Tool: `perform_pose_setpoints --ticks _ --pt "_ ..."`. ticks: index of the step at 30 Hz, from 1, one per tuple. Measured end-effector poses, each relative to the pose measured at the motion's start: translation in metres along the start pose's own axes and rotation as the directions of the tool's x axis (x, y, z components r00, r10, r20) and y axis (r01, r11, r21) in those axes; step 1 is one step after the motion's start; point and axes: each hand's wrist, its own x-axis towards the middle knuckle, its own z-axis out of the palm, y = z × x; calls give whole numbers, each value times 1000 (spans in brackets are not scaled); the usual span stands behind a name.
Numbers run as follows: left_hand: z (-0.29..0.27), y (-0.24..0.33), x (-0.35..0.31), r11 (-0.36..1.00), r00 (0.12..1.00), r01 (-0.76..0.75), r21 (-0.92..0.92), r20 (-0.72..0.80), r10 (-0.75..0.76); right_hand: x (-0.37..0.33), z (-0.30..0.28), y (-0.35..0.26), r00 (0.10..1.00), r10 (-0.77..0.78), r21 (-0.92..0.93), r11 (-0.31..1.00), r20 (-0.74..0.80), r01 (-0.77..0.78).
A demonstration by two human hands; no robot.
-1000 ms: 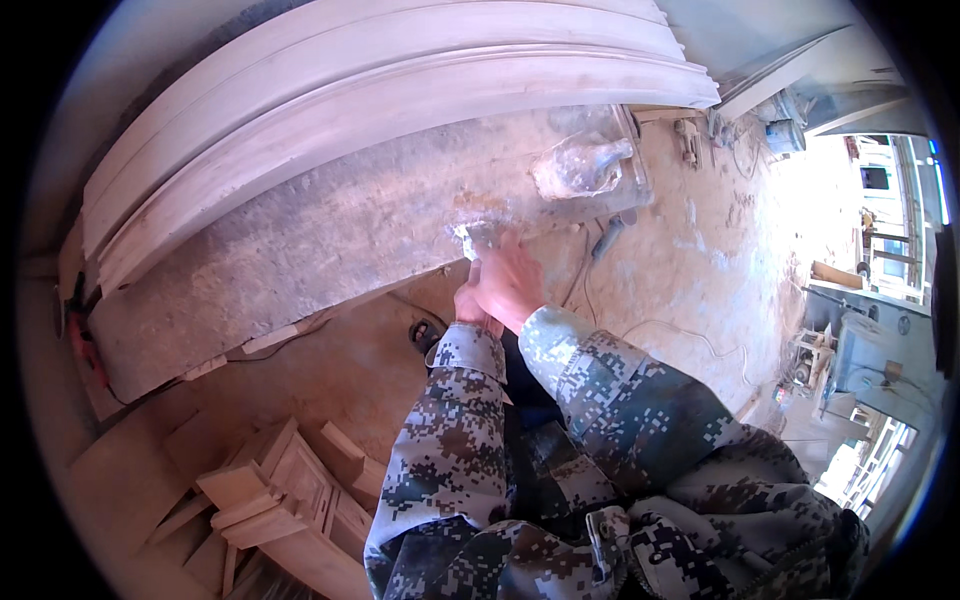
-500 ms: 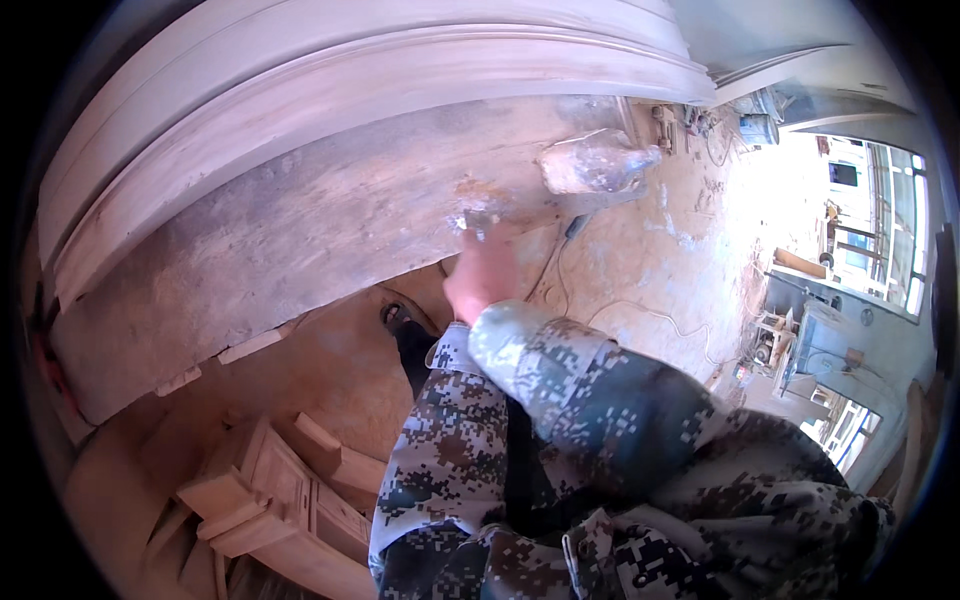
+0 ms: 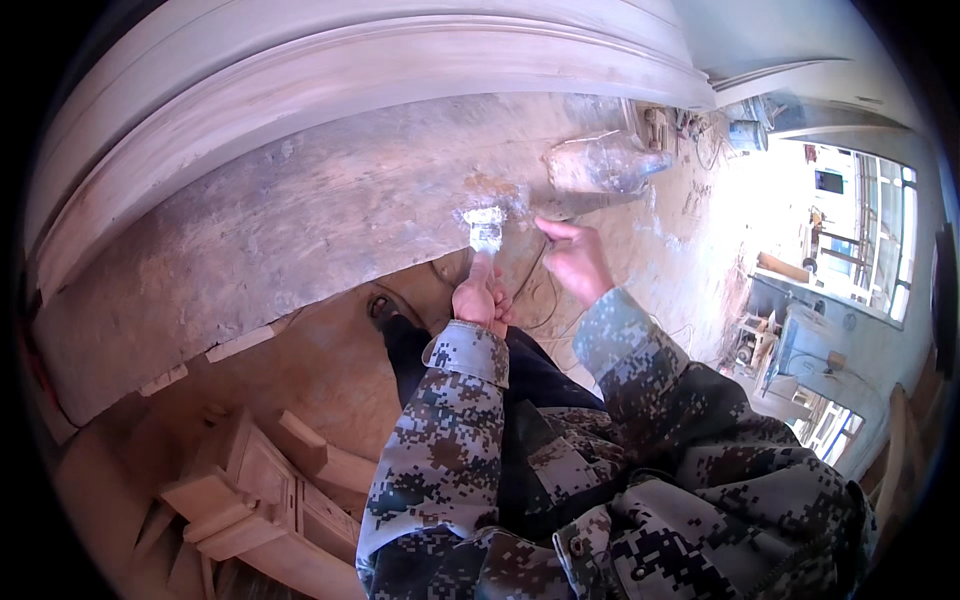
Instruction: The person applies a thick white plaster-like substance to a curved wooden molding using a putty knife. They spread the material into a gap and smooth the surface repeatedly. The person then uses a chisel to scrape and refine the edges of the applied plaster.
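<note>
My left hand (image 3: 477,300) is closed round the handle of a putty knife (image 3: 486,238), whose blade points away from me. White paste (image 3: 484,215) covers the blade's far end, which is over the near edge of a long, stained board (image 3: 300,215). To its right my right hand (image 3: 580,262) is closed, thumb and forefinger together, close to the board's right end. What those fingers hold, if anything, I cannot make out. A brownish patch (image 3: 492,186) marks the board just beyond the blade.
A crumpled plastic bag (image 3: 600,163) lies on the board's right end. Long pale mouldings (image 3: 400,65) run along the far side. Wooden furniture parts (image 3: 275,490) stand at the lower left. A cable (image 3: 545,300) trails over the dusty floor, near my shoe (image 3: 381,307).
My right hand has moved right, away from the knife. My left hand and the paste-covered blade, mostly hidden behind it before, now show plainly.
</note>
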Motion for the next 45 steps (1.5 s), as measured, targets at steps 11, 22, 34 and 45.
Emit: perform_pose_setpoints --ticks 11,22,34,45 --pt "9 -30 37 989 984 -143 -45 -111 138 -20 64 -22 982 76 -223 968 -173 -114" --pt "11 -11 12 996 998 -30 86 -56 35 -13 3 -3 989 146 97 985 -21 -143" --pt "5 -27 26 883 895 -394 255 -111 431 -46 16 10 979 -187 -119 977 -79 177" --pt "23 -39 34 910 909 -406 86 -58 412 -38 24 -2 990 -95 -71 994 -103 88"
